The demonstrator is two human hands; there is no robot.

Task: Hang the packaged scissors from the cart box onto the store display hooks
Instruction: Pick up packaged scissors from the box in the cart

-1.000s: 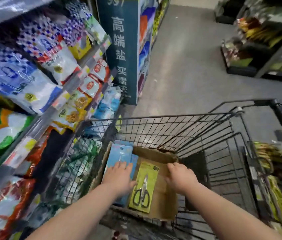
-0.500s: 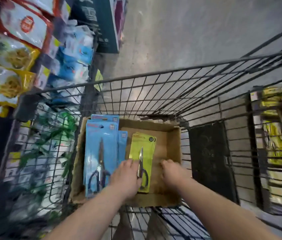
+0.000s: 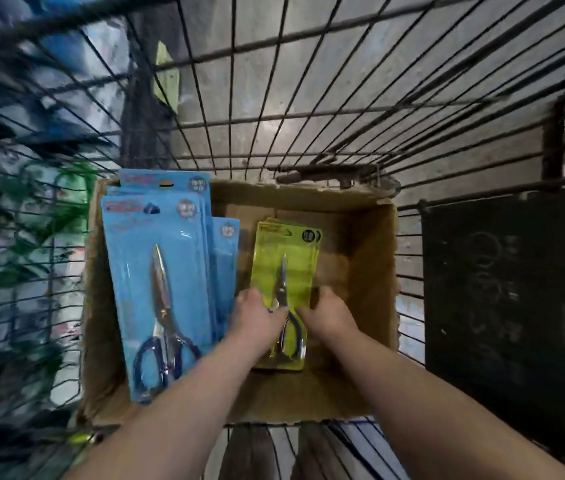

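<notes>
Right hand [image 3: 330,316] joins left hand [image 3: 256,318] gripping green pack [image 3: 286,247] beside three blue packs [image 3: 170,233]

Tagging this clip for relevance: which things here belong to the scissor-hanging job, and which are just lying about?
Job: yellow-green card pack of scissors, gripped by left hand and right hand; blue card packs of scissors; brown cardboard box; black wire cart.
Lying about: black flat panel at the cart's right; blurred green goods outside its left wall.
</notes>
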